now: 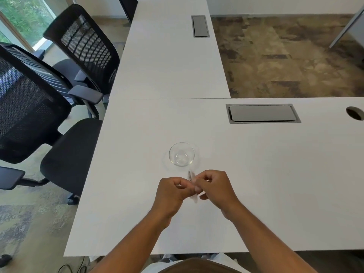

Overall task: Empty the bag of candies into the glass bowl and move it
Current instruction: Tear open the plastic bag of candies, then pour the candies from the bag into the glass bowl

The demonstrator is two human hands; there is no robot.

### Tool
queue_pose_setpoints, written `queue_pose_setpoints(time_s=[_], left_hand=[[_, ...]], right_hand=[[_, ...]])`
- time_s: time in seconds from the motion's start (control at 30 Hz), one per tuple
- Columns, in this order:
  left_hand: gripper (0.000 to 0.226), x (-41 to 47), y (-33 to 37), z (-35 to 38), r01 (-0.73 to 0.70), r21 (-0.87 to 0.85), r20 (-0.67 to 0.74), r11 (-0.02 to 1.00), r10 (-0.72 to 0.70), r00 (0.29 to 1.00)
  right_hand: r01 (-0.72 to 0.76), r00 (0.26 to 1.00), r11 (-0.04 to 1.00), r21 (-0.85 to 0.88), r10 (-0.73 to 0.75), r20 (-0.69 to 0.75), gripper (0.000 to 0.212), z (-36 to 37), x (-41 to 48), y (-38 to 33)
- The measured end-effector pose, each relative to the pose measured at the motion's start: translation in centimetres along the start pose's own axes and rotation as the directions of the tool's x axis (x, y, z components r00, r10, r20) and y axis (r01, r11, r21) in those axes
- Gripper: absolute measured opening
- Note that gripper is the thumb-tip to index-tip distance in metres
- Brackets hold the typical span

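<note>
A small clear glass bowl [181,154] stands upright and empty on the white table [256,174]. Just in front of it, both my hands hold a small clear plastic bag [192,177] seen edge-on above the table. My left hand [171,191] pinches the bag from the left with curled fingers. From the right, my right hand [215,189] pinches the same bag. The candies inside are hidden by the fingers and blur.
Two black mesh office chairs [29,107] stand by the table's left edge. A grey cable hatch [263,113] and a round cable hole [354,113] lie at the back right. A second white table [167,56] with another hatch extends away.
</note>
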State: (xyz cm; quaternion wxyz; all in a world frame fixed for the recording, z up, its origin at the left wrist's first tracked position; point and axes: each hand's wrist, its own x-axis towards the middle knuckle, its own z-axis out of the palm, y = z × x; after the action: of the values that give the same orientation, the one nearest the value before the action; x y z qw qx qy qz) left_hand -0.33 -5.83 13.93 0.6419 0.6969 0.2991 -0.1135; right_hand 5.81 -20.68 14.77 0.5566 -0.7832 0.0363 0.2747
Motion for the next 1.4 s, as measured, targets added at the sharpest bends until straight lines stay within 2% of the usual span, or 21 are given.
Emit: queue_pose_setpoints(time_s=[0.13, 0.2, 0.33, 0.47, 0.7, 0.9, 1.03, 1.13, 1.2, 1.27, 1.33, 1.4], left_hand=[[0.019, -0.3, 0.1, 0.2, 0.041, -0.047, -0.039, 0.998, -0.043, 0.998], [0.017, -0.3, 0.0, 0.5, 0.037, -0.063, -0.07, 0.997, -0.041, 0.997], [0.019, -0.5, -0.4, 1.4, -0.047, -0.042, -0.167, 0.998, 0.039, 0.985], [0.015, -0.7, -0.9, 2.5, -0.174, 0.066, -0.258, 0.983, 0.185, 0.948], [0.015, -0.2, -1.0, 1.1, -0.188, 0.168, -0.36, 0.968, 0.238, 0.902], [0.018, -0.2, -1.3, 1.2, -0.182, 0.03, -0.339, 0.983, 0.181, 0.923], [0.02, 0.0, -1.5, 1.1, -0.17, -0.116, -0.335, 0.979, 0.122, 0.934], [0.023, 0.0, -1.0, 0.9, -0.142, -0.189, -0.327, 0.972, 0.074, 0.942], [0.023, -0.1, -0.6, 0.8, -0.124, -0.218, -0.325, 0.968, 0.048, 0.945], [0.021, -0.1, -0.3, 0.8, -0.108, -0.242, -0.313, 0.964, 0.027, 0.949], [0.02, -0.1, -0.1, 0.9, -0.102, -0.273, -0.298, 0.956, 0.017, 0.955], [0.02, 0.0, 0.1, 1.0, -0.097, -0.295, -0.29, 0.951, 0.008, 0.957]], right_hand=[[-0.007, 1.0, 1.0, -0.01, 0.007, -0.026, 0.017, -0.1, 0.0, 0.0], [0.015, 0.999, 0.998, -0.069, -0.018, -0.046, 0.017, 0.0, 0.2, 0.3], [0.099, 0.994, 0.969, -0.228, -0.109, -0.032, 0.018, 0.3, 0.4, 0.8], [0.153, 0.983, 0.919, -0.363, -0.178, -0.036, 0.023, 0.3, 0.3, 0.6], [0.073, 0.971, 0.873, -0.482, -0.173, -0.165, 0.017, -1.1, 0.5, 0.8], [0.126, 0.968, 0.896, -0.427, -0.206, -0.145, 0.015, -1.0, 0.9, 1.0], [0.175, 0.971, 0.971, -0.165, -0.198, -0.135, 0.013, -0.7, 1.1, 1.9], [0.164, 0.987, 0.984, -0.066, -0.163, 0.009, 0.061, -0.6, 1.4, 3.7], [0.133, 0.985, 0.988, -0.072, -0.124, 0.121, 0.093, -0.1, 1.8, 5.2], [0.127, 0.978, 0.983, -0.136, -0.101, 0.183, 0.106, 0.7, 1.9, 6.3], [0.154, 0.973, 0.976, -0.152, -0.124, 0.195, 0.096, 1.7, 2.2, 6.8], [0.187, 0.976, 0.974, -0.127, -0.17, 0.134, 0.068, 2.6, 2.4, 7.0]])
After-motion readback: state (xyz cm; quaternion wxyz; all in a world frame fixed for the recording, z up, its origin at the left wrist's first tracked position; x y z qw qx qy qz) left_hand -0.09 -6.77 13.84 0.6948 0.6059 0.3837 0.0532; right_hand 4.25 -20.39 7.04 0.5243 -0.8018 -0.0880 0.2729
